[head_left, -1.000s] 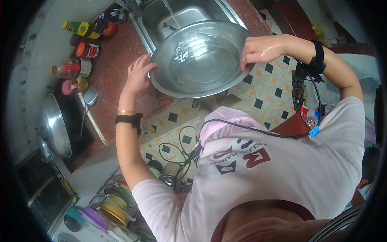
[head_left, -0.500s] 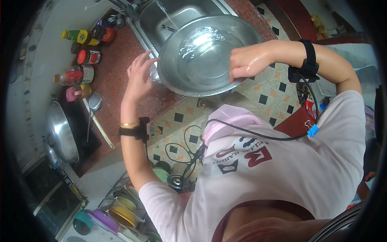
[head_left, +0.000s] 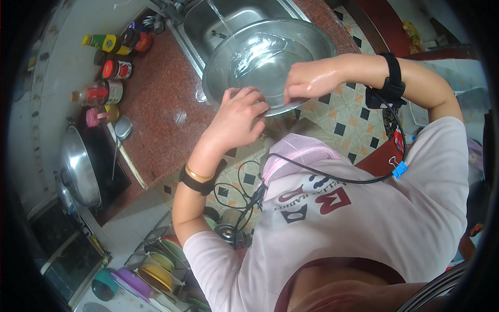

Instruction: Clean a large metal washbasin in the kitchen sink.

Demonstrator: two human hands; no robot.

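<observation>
A wide steel basin (head_left: 218,88) holds clear water and sits partly over the sink (head_left: 200,23). A thin stream of water (head_left: 218,14) runs down at its far left side. My left hand (head_left: 239,118) is at the near-left rim, its bent fingers hooked over the edge and closed on it. My wet right hand (head_left: 314,78) reaches over the near-right rim. Its curled fingers point down against the basin's inner wall; their tips are partly hidden, and I cannot see whether anything is between them.
Bottles and jars, including a red-lidded jar (head_left: 117,69), line the wall on the reddish counter (head_left: 161,114). A ladle (head_left: 123,127) lies near a large steel pan (head_left: 82,169) on the left. Below, a rack holds coloured bowls (head_left: 156,275). Cables (head_left: 228,195) hang by my body.
My left hand has moved right and nearer, from beside the basin's left side onto its near rim, its fingers curling. My right hand has shifted slightly left along the basin's inside.
</observation>
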